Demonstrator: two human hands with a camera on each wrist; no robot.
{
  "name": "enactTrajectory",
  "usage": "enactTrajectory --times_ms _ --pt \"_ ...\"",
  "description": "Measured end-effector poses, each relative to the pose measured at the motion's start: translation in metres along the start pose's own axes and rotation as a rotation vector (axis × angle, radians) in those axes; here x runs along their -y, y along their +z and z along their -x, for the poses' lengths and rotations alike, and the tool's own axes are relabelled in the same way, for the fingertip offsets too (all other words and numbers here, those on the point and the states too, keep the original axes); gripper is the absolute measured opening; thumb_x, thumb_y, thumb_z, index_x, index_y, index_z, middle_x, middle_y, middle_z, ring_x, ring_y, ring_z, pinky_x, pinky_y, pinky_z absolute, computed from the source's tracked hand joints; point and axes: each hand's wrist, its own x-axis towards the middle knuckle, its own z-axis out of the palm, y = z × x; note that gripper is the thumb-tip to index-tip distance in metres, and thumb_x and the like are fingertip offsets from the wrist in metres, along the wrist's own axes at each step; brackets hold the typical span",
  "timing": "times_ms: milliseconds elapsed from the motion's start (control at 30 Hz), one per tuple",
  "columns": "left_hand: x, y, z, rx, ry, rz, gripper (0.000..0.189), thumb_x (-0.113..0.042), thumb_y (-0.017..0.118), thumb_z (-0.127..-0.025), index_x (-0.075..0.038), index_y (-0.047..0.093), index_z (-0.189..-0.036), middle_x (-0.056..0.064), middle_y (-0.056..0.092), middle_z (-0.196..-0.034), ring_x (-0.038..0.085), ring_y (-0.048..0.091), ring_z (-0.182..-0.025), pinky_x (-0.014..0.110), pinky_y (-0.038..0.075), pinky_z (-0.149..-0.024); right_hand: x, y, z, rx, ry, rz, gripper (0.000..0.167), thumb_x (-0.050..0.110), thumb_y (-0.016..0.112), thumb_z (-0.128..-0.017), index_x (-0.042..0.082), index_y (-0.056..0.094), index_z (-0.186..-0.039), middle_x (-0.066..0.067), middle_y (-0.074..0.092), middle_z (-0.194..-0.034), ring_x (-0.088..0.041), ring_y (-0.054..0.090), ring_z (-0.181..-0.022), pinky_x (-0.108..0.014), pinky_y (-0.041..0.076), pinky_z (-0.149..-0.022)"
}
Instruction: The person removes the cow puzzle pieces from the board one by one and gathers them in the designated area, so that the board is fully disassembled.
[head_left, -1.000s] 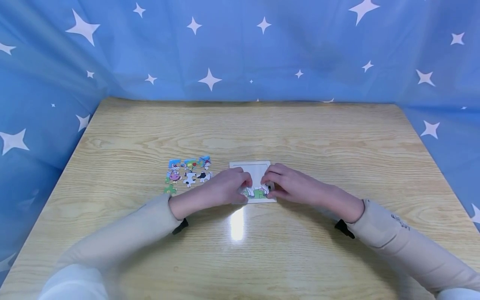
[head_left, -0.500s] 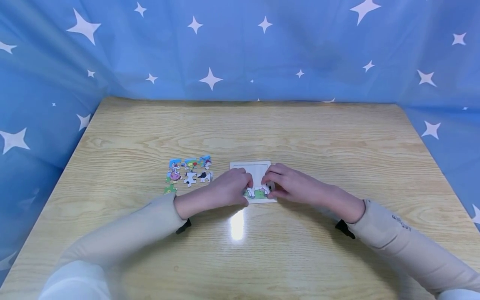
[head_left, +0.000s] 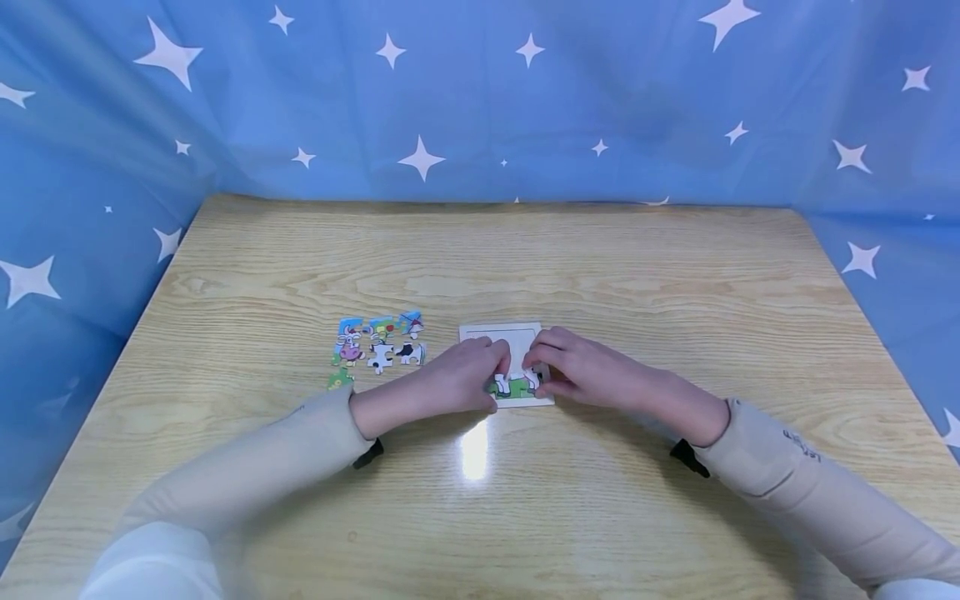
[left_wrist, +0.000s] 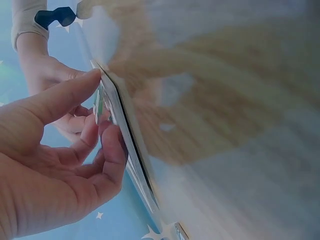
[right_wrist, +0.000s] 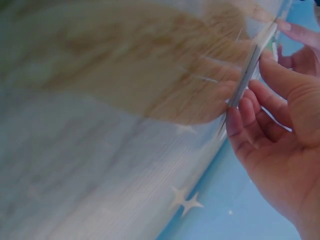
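Note:
A small white puzzle tray (head_left: 474, 328) lies on the table between my hands, with cow-leg and grass puzzle pieces (head_left: 517, 389) along its near side. My left hand (head_left: 467, 375) reaches over the tray's left side. In the left wrist view a green-edged puzzle piece (left_wrist: 98, 106) stands raised off the tray, pinched between the thumb and curled index finger (left_wrist: 89, 139). The right hand (head_left: 572, 367) grips the tray's right side, its thumb (right_wrist: 272, 70) at the edge in the right wrist view and its other fingers bent alongside. Both hands partly cover the tray.
Left of the tray lie several loose jigsaw pieces (head_left: 381, 358), among them a cow's face (head_left: 349, 350) and a green piece (head_left: 341, 379) close by the left sleeve (head_left: 255, 454). A blue star-patterned curtain (head_left: 480, 100) hangs behind the wooden table (head_left: 600, 267).
My left hand has shifted slightly right over the tray, and its thumb has come to the near edge. The right hand stays put, and the loose pieces lie as before.

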Motion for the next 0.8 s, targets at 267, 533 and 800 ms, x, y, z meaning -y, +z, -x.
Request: enactTrajectory --times_ms 267,533,800 --pt "0.001 -0.002 0.004 -0.039 0.061 0.070 0.017 0.006 0.066 -0.089 -0.006 0.059 -0.098 -0.001 0.051 -0.071 0.011 0.045 -0.063 0.021 0.035 -0.058 0.000 0.000 0.000 -0.005 -0.008 -0.003 0.032 0.010 0.084 -0.085 0.002 0.068 -0.112 -0.005 0.061 -0.109 -0.016 0.051 -0.091 -0.028 0.050 -0.077" --pt "0.007 -0.004 0.009 -0.066 0.064 0.106 0.013 0.005 0.061 -0.093 -0.005 0.062 -0.101 0.000 0.056 -0.075 0.012 0.048 -0.065 0.022 0.039 -0.060 0.000 0.001 0.000 0.014 0.011 -0.002 0.033 0.013 0.085 -0.085 0.004 0.068 -0.112 -0.004 0.061 -0.109 -0.015 0.051 -0.091 -0.028 0.050 -0.077" --pt "0.014 -0.012 0.024 -0.058 0.018 0.124 0.010 0.001 0.062 -0.097 -0.006 0.064 -0.104 -0.001 0.059 -0.078 0.011 0.050 -0.068 0.024 0.044 -0.065 -0.002 0.001 0.000 0.000 -0.002 0.017 0.033 0.012 0.085 -0.085 0.004 0.068 -0.112 -0.004 0.061 -0.110 -0.015 0.051 -0.092 -0.029 0.050 -0.076"
